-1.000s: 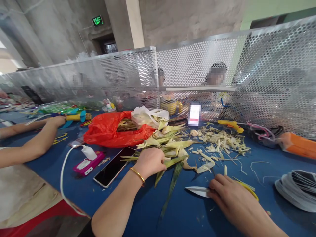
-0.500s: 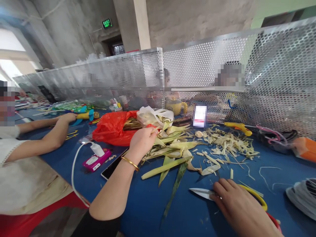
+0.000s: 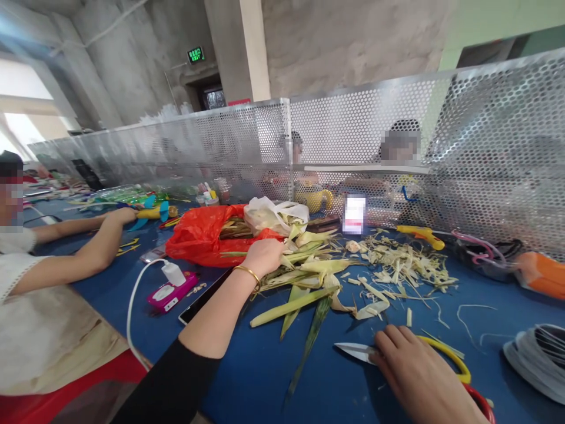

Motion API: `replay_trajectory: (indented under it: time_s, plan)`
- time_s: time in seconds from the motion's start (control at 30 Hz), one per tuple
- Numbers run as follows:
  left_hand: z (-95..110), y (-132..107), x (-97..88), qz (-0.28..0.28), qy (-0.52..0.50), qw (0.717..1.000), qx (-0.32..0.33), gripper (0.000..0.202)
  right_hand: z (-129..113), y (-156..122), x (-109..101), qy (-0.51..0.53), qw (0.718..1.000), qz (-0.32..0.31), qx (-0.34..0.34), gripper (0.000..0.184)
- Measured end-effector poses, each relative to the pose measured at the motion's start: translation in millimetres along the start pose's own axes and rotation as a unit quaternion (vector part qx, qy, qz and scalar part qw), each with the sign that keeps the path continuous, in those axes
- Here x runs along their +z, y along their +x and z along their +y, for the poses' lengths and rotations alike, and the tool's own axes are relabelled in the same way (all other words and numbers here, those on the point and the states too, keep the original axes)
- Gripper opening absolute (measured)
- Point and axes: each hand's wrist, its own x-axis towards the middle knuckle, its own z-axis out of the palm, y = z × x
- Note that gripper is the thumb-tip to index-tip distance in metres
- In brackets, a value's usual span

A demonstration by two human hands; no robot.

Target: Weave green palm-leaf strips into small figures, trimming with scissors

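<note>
My left hand point(image 3: 263, 257) is closed on a bunch of green and pale palm leaf strips point(image 3: 304, 272) that lie in a heap on the blue table point(image 3: 247, 377). A gold bangle point(image 3: 248, 272) rings that wrist. My right hand point(image 3: 408, 366) rests flat over the yellow and red handles of a pair of scissors point(image 3: 359, 351), whose blades point left on the table. Cut leaf scraps point(image 3: 404, 264) are strewn behind the heap.
A red plastic bag point(image 3: 200, 235) and a white bag point(image 3: 271, 215) hold more leaves. A phone, a pink power bank point(image 3: 170, 291) with a white cable, a yellow glue gun point(image 3: 419, 234) and a grey bundle point(image 3: 536, 359) lie around. A person's arms point(image 3: 75, 259) reach in at left. A perforated metal screen point(image 3: 397, 141) backs the table.
My left hand lifted from the near leaves, reached toward the bags, then settled on the leaf bunch. My right hand has stayed on the scissors. The view swung slightly left.
</note>
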Motion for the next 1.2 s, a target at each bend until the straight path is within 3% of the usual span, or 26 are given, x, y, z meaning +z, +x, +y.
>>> replay_trajectory:
  time_s: [0.17, 0.27, 0.37, 0.5, 0.7, 0.9, 1.07, 1.2]
  plan:
    - [0.5, 1.1, 7.4, 0.014, -0.002, 1.000, 0.006, 0.017, -1.9, 1.7, -2.4, -0.008, 1.000, 0.020, -0.010, 0.024]
    - [-2.2, 0.3, 1.0, 0.041, -0.013, 0.999, 0.003, 0.021, -2.3, 2.4, -2.9, -0.011, 1.000, 0.025, -0.010, 0.025]
    - [1.3, 6.7, -9.2, 0.033, -0.034, 0.999, 0.023, 0.018, -2.4, 2.8, -2.9, -0.010, 1.000, 0.026, -0.007, 0.024]
    - [27.4, 35.7, -12.5, 0.016, -0.051, 0.998, 0.044, 0.023, -2.9, 1.9, -0.4, -0.010, 1.000, 0.021, -0.001, 0.023]
    - [75.5, 90.3, 14.2, -0.013, -0.047, 0.999, 0.011, 0.034, -5.4, -0.4, 2.9, -0.016, 1.000, -0.006, 0.018, 0.015]
    - [78.9, 106.1, 26.6, 0.014, -0.087, 0.996, -0.018, 0.037, -7.5, 0.9, -0.2, -0.033, 0.998, -0.031, 0.034, 0.013]
    - [79.9, 105.2, 4.6, 0.106, -0.166, 0.980, -0.041, 0.026, -9.2, 2.3, -5.0, -0.026, 0.997, -0.056, 0.044, 0.015]
    - [94.4, 100.0, -23.8, 0.169, -0.278, 0.944, -0.052, 0.024, -10.3, 2.4, -7.9, -0.015, 0.997, -0.066, 0.049, 0.010]
